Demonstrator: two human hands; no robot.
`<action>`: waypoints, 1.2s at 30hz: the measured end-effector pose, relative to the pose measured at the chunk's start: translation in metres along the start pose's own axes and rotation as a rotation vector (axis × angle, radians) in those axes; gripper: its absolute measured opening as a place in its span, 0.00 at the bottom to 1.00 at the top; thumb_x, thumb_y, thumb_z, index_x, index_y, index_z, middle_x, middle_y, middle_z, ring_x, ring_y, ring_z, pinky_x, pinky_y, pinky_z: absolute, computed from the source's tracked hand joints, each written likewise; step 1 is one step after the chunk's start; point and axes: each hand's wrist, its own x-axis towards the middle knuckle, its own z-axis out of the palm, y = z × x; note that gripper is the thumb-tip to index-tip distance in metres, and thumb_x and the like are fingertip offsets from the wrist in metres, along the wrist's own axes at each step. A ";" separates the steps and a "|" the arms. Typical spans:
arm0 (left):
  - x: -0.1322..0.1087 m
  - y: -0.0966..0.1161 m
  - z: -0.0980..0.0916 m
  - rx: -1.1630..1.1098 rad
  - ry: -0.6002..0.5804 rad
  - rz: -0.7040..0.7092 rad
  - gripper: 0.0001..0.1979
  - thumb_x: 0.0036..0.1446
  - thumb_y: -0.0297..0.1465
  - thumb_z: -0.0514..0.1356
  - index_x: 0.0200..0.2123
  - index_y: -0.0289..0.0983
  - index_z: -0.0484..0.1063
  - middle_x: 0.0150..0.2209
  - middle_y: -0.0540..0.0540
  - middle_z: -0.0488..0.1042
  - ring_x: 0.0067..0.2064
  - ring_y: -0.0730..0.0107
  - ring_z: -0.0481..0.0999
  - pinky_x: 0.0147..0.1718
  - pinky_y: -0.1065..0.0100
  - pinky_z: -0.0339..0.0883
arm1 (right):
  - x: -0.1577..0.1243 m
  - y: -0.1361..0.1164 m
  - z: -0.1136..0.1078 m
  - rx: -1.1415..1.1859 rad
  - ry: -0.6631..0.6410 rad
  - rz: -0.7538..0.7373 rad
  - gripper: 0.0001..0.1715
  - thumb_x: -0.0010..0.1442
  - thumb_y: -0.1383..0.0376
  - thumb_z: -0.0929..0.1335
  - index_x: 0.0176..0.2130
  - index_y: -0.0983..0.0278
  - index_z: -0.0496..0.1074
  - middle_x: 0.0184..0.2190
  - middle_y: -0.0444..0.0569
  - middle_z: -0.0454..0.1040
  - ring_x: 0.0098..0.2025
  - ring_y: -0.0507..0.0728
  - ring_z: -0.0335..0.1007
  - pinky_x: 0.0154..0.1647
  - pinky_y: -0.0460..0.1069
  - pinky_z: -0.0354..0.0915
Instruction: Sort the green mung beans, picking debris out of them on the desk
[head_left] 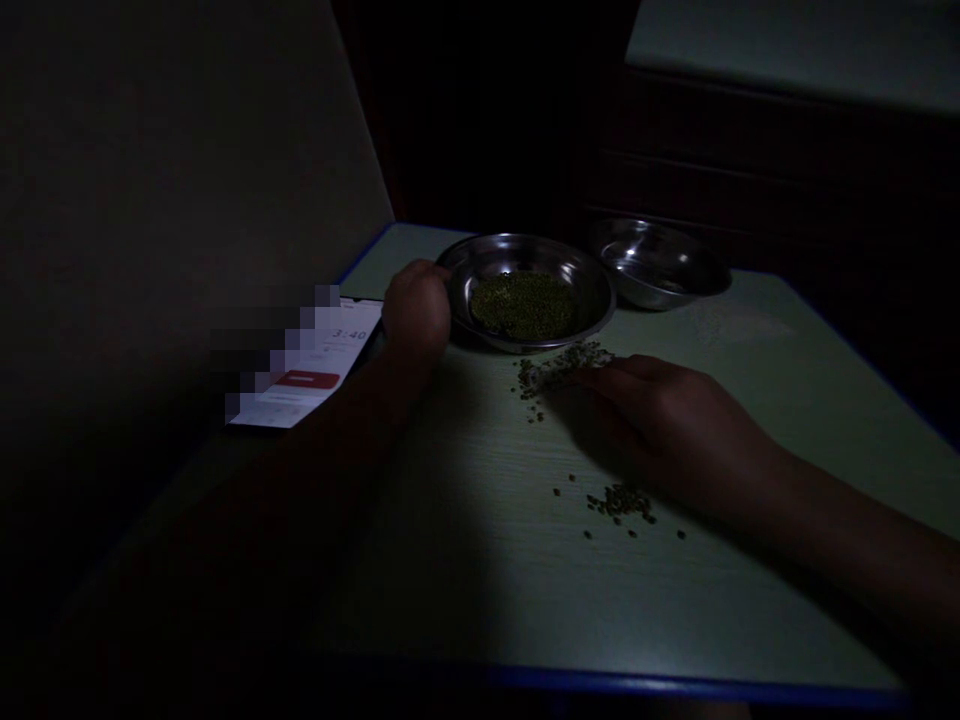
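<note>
A steel bowl (596,300) holds a layer of small green beans (525,304). My left hand (418,308) is closed at the bowl's left rim, its fingertips against the metal. In front of the bowl, my right hand (651,400) has its fingers together at a small pile of mixed beans and pale bits (561,368) on the table; whatever lies between the fingertips is too small and dark to make out. Nearer the front edge is a loose cluster of brownish beans (624,500), with a few scattered around it.
A second steel bowl (660,270) stands at the back right, with a pale powdery patch (739,325) in front of it. A lit phone (307,375) rests at the table's left edge, beside the wall. The table (420,590) has blue edging.
</note>
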 end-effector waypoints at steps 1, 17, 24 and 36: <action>0.000 0.000 0.000 -0.001 0.000 0.001 0.06 0.65 0.37 0.65 0.41 0.45 0.82 0.51 0.41 0.89 0.65 0.45 0.83 0.70 0.52 0.75 | 0.000 0.000 0.000 0.004 0.009 -0.018 0.20 0.75 0.77 0.74 0.58 0.66 0.92 0.48 0.60 0.96 0.46 0.67 0.95 0.44 0.54 0.82; 0.003 -0.001 0.005 -0.037 0.029 0.024 0.06 0.64 0.28 0.61 0.33 0.43 0.74 0.44 0.44 0.84 0.61 0.51 0.83 0.70 0.56 0.74 | 0.000 0.000 0.003 0.048 0.066 -0.173 0.27 0.73 0.80 0.74 0.63 0.63 0.95 0.50 0.58 0.97 0.49 0.68 0.95 0.50 0.57 0.84; 0.003 -0.003 0.007 -0.095 0.055 0.026 0.06 0.63 0.29 0.61 0.33 0.44 0.73 0.40 0.44 0.81 0.59 0.49 0.84 0.71 0.54 0.75 | -0.009 0.002 0.003 0.086 0.053 -0.189 0.29 0.73 0.79 0.72 0.64 0.64 0.94 0.52 0.59 0.96 0.51 0.69 0.96 0.52 0.59 0.88; -0.003 0.006 0.003 -0.021 0.024 -0.002 0.06 0.63 0.29 0.60 0.33 0.44 0.75 0.48 0.42 0.86 0.61 0.50 0.85 0.71 0.53 0.74 | -0.007 0.002 0.004 0.113 0.097 -0.231 0.27 0.75 0.78 0.73 0.65 0.64 0.93 0.52 0.59 0.96 0.50 0.67 0.96 0.52 0.56 0.87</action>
